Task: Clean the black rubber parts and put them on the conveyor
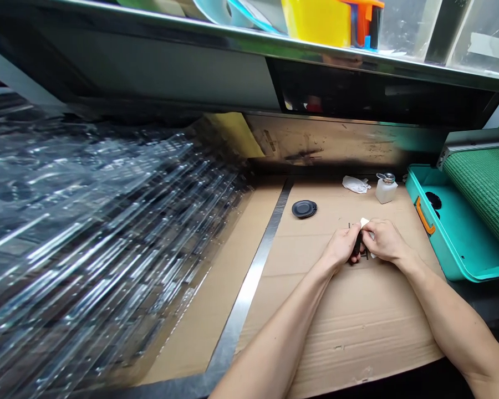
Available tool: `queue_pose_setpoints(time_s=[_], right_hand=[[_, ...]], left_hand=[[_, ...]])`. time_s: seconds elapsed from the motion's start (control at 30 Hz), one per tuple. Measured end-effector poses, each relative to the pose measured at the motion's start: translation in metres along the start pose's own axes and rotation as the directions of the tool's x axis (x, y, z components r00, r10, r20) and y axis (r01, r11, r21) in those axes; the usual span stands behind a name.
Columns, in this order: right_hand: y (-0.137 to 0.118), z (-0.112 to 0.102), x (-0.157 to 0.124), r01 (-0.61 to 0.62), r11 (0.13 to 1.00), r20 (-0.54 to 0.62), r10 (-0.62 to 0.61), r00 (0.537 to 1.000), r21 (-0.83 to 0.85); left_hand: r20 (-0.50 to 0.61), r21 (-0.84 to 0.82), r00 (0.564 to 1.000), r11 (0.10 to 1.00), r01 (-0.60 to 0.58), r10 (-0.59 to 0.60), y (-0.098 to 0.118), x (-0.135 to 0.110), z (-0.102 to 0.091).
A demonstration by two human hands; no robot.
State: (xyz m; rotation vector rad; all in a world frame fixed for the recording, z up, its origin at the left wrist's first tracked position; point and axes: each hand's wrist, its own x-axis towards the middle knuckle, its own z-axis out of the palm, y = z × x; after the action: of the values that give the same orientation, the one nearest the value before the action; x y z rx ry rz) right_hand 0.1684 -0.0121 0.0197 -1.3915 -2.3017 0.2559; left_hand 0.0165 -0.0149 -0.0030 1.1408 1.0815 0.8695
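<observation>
Two bare hands meet over a cardboard-covered bench, the left [339,246] clamped on one black part [357,247], the right [385,239] pinched on one white cloth [365,221] that pokes up between them. The black part sits in the gap between the hands, above the cardboard [336,338], its shape mostly hidden by fingers. Beyond the hands, toward the back of the bench, stand one bottle [386,191] with a metal top and, just beside it, one crumpled wipe [356,184]. To their left lies a round black disc [304,209]; whether it is one piece or a stack, one cannot tell. At right, one teal bin [474,252] with one orange handle [424,215] in view holds at least two black pieces [433,200], partly under one green belt [486,177]. At left, clear trays [120,260] pile up, too blurred to count, beside one metal strip [249,277] between two stretches of cardboard. Overhead, one shelf [249,40] carries one yellow box [316,22] among other things
</observation>
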Motion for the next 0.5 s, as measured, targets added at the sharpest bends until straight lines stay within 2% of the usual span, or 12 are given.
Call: queue_pose_setpoints(time_s=[0.17,0.4,0.5], right_hand=[[-0.0018,0.0029,0.0001,0.0,1.0,-0.006,0.0,1.0,-0.017],[-0.0067,0.0004,0.0008,-0.111,0.993,0.072,0.109,0.991,0.025],[-0.0072,-0.0003,-0.0005,-0.083,0.997,0.051,0.082,0.995,0.008]], left_hand=[[0.024,-0.033,1.0,0.999,0.008,-0.007,0.0006,0.0005,-0.0023],[0.01,-0.001,1.0,1.0,-0.009,0.009,-0.0022,-0.001,-0.0012],[-0.007,0.026,1.0,0.999,-0.028,0.028,-0.0043,-0.0016,-0.0003]])
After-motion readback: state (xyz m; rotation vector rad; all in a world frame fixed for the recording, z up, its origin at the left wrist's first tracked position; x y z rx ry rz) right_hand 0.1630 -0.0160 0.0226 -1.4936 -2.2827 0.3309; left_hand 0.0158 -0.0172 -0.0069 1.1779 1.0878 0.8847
